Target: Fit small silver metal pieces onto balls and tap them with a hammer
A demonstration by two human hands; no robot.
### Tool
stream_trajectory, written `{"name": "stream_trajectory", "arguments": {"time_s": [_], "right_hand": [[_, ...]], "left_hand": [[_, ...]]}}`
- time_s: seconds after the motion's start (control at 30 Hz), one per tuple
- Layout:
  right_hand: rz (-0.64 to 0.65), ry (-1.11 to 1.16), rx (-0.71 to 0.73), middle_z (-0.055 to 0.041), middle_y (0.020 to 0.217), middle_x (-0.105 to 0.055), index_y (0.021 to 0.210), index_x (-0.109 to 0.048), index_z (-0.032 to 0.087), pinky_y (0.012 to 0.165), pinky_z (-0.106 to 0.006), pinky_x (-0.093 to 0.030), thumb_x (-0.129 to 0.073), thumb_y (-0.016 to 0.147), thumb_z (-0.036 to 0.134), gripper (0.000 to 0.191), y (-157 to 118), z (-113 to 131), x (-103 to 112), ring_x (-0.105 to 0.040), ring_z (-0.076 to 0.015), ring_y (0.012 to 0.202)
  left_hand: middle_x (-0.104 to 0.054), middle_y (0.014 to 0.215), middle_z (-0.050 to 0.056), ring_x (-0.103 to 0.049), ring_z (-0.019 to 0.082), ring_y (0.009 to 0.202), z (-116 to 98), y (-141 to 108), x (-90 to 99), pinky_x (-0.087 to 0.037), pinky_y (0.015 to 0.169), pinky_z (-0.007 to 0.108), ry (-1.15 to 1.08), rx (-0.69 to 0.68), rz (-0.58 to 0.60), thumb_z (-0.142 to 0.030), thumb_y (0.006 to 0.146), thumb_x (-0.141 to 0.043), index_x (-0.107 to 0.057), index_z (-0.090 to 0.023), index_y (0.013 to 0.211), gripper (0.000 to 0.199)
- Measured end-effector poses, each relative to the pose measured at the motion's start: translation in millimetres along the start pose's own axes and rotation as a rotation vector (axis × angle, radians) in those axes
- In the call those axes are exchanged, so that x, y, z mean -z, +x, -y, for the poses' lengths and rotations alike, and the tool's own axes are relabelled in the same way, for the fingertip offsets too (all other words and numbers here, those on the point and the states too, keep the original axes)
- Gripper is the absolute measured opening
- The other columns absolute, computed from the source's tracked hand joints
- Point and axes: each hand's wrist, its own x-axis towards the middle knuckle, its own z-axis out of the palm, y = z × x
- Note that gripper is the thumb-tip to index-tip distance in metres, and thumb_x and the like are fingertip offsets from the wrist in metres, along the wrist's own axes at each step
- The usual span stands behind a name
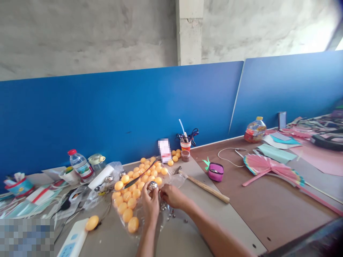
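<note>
My left hand (150, 203) grips a shiny silver ball (152, 185) between thumb and fingers, low over the table. Close beside it, my right hand (171, 196) is closed with its fingertips pinched together; whatever they hold is too small to make out. Several small silver balls (173, 215) lie on the table below my right hand, some on clear plastic. Left of and beyond my hands, many orange ping-pong balls (131, 203) rest on or in a clear plastic bag. A dark, thin tool (135, 179) lies across them.
A wooden-handled hammer (207, 187) lies to the right, near a purple pouch (215, 171). A cup of pens (185, 145) stands by the blue partition (134, 110). At left are a power strip (72, 240) and a red-capped bottle (81, 165); a pink fan (270, 167) lies far right.
</note>
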Motion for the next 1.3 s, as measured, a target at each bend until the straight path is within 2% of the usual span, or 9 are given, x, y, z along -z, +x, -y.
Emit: {"name": "stream_trajectory", "arguments": {"time_s": [0.1, 0.2, 0.27, 0.37, 0.5, 0.63, 0.9, 1.13, 1.3], "right_hand": [[-0.091, 0.278, -0.131, -0.0002, 0.062, -0.063, 0.062, -0.057, 0.017, 0.056, -0.021, -0.041, -0.051, 0.063, 0.004, 0.014, 5, -4, 8, -0.058, -0.0129, 0.058], [-0.139, 0.602, -0.266, 0.0065, 0.046, -0.05, 0.063, -0.052, 0.019, 0.045, -0.02, -0.034, -0.052, 0.065, 0.009, 0.01, 10, -5, 14, -0.048, -0.0092, 0.041], [-0.177, 0.787, -0.263, 0.0094, 0.043, -0.046, 0.064, -0.049, 0.019, 0.042, -0.02, -0.029, -0.057, 0.066, 0.015, 0.009, 12, -5, 15, -0.041, -0.0069, 0.037], [-0.194, 1.024, -0.214, 0.011, 0.045, -0.043, 0.064, -0.05, 0.018, 0.042, -0.019, -0.024, -0.068, 0.062, 0.027, 0.021, 12, -3, 17, -0.034, -0.0037, 0.038], [-0.094, 1.23, -0.228, 0.0065, 0.054, -0.053, 0.068, -0.058, 0.014, 0.046, -0.021, -0.03, -0.077, 0.059, 0.037, 0.031, 9, 0, 24, -0.042, -0.0038, 0.042], [0.006, 1.248, -0.25, 0.0012, 0.063, -0.063, 0.074, -0.063, 0.013, 0.049, -0.022, -0.034, -0.079, 0.055, 0.031, 0.032, 7, 1, 27, -0.049, -0.0058, 0.046], [-0.083, 1.033, -0.292, 0.0064, 0.051, -0.054, 0.064, -0.058, 0.015, 0.044, -0.021, -0.024, -0.066, 0.058, 0.021, 0.011, 8, 3, 19, -0.038, -0.0043, 0.041], [-0.043, 0.961, -0.327, 0.007, 0.047, -0.05, 0.061, -0.059, 0.015, 0.045, -0.021, -0.024, -0.061, 0.059, 0.017, 0.003, 8, 4, 19, -0.036, -0.0042, 0.042], [-0.035, 0.954, -0.378, 0.0074, 0.045, -0.048, 0.06, -0.059, 0.015, 0.043, -0.02, -0.025, -0.058, 0.059, 0.013, 0.002, 8, 0, 18, -0.038, -0.0046, 0.039]], "left_hand": [[-0.067, 0.107, 0.015, -0.067, 0.027, 0.094, 7, 0, -0.3, -0.054, 0.082, 0.043, 0.009, 0.002, 0.031, -0.046, 0.073, -0.065, -0.055, -0.016, 0.115, 0.052], [-0.067, 0.105, 0.014, -0.067, 0.026, 0.091, 11, -2, -0.3, -0.054, 0.082, 0.042, 0.046, -0.033, 0.065, -0.046, 0.075, -0.065, -0.055, -0.016, 0.116, 0.052], [-0.067, 0.106, 0.014, -0.067, 0.026, 0.092, 12, -3, -0.4, -0.053, 0.082, 0.041, 0.064, -0.059, 0.073, -0.046, 0.075, -0.066, -0.056, -0.017, 0.115, 0.05], [-0.067, 0.109, 0.014, -0.067, 0.026, 0.094, 14, -3, -1.4, -0.053, 0.082, 0.041, 0.068, -0.076, 0.095, -0.043, 0.075, -0.066, -0.056, -0.018, 0.116, 0.049], [-0.066, 0.112, 0.014, -0.067, 0.025, 0.096, 14, -4, -3.6, -0.053, 0.086, 0.042, 0.046, -0.104, 0.145, -0.039, 0.079, -0.064, -0.055, -0.018, 0.116, 0.043], [-0.067, 0.112, 0.014, -0.066, 0.026, 0.098, 14, -6, -5.3, -0.053, 0.087, 0.042, 0.038, -0.148, 0.147, -0.044, 0.079, -0.064, -0.057, -0.018, 0.113, 0.043], [-0.066, 0.113, 0.015, -0.065, 0.026, 0.098, 13, -10, -4.1, -0.053, 0.086, 0.044, 0.131, -0.243, 0.142, -0.04, 0.083, -0.06, -0.058, -0.018, 0.114, 0.038], [-0.066, 0.109, 0.013, -0.065, 0.024, 0.095, 21, -9, -6.3, -0.054, 0.083, 0.041, 0.096, -0.259, 0.166, -0.039, 0.083, -0.059, -0.057, -0.018, 0.115, 0.039], [-0.066, 0.104, 0.012, -0.065, 0.024, 0.089, 16, -11, -5.2, -0.055, 0.081, 0.042, 0.134, -0.278, 0.168, -0.037, 0.082, -0.06, -0.059, -0.019, 0.112, 0.035]]}}
